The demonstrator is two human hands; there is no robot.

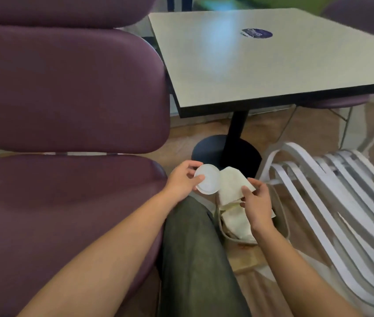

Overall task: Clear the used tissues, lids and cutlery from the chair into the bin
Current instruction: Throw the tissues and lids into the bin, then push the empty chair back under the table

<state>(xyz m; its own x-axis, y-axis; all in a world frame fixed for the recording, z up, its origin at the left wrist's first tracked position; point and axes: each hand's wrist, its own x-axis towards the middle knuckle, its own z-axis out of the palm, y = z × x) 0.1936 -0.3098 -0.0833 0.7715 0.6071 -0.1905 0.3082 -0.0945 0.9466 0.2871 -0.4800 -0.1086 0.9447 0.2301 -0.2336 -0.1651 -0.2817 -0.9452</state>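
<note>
One round lid [207, 178] is pinched by the left hand [182, 181]; one tissue [232, 186] is held by the right hand [258, 203] above the bin [282, 216].

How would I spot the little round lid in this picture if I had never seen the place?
Start at the big purple chair on the left and go to its seat's right edge, in front of the table's black round foot. There the left hand pinches the lid. It is a flat, white, round disc, unlike the crumpled cream tissue beside it in the right hand.
</note>
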